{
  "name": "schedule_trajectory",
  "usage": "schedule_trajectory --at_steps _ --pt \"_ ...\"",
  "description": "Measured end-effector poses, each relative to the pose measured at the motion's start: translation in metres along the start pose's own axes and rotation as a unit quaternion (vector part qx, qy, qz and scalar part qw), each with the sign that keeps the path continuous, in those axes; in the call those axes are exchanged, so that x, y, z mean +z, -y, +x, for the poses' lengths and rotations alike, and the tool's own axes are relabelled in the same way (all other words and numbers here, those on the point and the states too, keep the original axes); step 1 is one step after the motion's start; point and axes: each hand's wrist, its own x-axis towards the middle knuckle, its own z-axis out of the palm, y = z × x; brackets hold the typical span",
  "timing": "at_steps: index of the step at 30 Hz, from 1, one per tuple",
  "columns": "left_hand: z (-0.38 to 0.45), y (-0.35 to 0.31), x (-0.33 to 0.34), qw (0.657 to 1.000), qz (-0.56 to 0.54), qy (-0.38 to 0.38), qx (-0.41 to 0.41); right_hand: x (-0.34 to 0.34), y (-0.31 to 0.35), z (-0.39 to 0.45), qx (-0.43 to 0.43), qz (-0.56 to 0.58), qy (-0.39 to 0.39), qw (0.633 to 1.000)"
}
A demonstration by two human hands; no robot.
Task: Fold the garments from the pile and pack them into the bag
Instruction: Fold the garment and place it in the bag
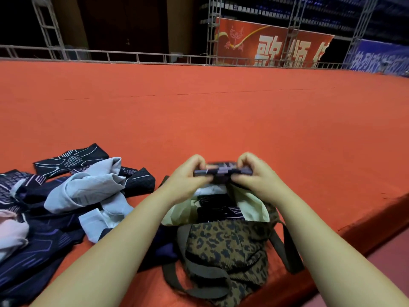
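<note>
With my left hand (188, 176) and right hand (254, 173) pinching a folded garment (222, 171) over the leopard-print bag (225, 247) near the surface's front edge, I should lower it in flat.

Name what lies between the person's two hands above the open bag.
A small folded dark garment, pinched by the left hand and right hand, in the head view.

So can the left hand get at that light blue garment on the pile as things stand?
Probably not yet: the left hand and right hand both grip a folded dark garment above the leopard-print bag. The light blue garment lies uncovered on top, to its left.
</note>
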Motion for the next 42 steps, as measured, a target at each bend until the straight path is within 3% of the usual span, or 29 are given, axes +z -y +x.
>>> schedule_trajectory --at_steps 2,3,5,7,9,12,15,20,23,27,30,35,39,42 --pt "-0.017 0.028 0.002 0.989 0.099 0.087 -0.071 0.007 -0.026 -0.020 0.079 0.027 0.139 0.987" --pt "-0.024 0.040 0.006 0.980 0.124 0.103 -0.113 0.012 -0.041 -0.028 0.117 0.020 0.166 0.979" --pt "-0.027 0.054 0.014 0.978 0.104 0.060 -0.170 0.026 -0.058 -0.034 0.174 0.042 0.127 0.976" --pt "-0.020 0.058 0.019 0.974 0.100 -0.016 -0.201 0.035 -0.064 -0.027 0.232 0.076 0.021 0.969" --pt "-0.011 0.058 0.018 0.950 0.209 -0.039 -0.228 0.038 -0.063 -0.018 0.262 -0.007 -0.016 0.965" --pt "-0.007 0.055 0.018 0.896 0.346 0.040 -0.275 0.037 -0.055 -0.012 0.304 -0.233 0.096 0.919" --pt "-0.006 0.051 0.022 0.893 0.303 0.088 -0.321 0.038 -0.042 -0.012 0.341 -0.264 0.176 0.885" --pt "-0.009 0.052 0.026 0.923 0.181 0.030 -0.339 0.038 -0.037 -0.014 0.360 -0.211 0.172 0.892" --pt "-0.012 0.049 0.023 0.933 0.168 0.023 -0.317 0.036 -0.042 -0.016 0.344 -0.163 0.106 0.919" --pt "-0.010 0.041 0.020 0.963 0.085 -0.029 -0.255 0.039 -0.048 -0.013 0.309 0.005 -0.001 0.951" --pt "0.003 0.044 0.020 0.963 0.046 -0.051 -0.262 0.043 -0.054 0.000 0.257 -0.004 -0.086 0.963" --pt "0.012 0.068 0.024 0.919 0.226 0.010 -0.321 0.053 -0.078 0.008 0.278 -0.193 -0.025 0.941" --pt "0.016 0.074 0.024 0.897 0.304 0.025 -0.320 0.058 -0.084 0.010 0.290 -0.239 -0.016 0.927" --pt "0.019 0.076 0.024 0.890 0.350 0.010 -0.291 0.059 -0.086 0.009 0.232 -0.237 -0.040 0.943"
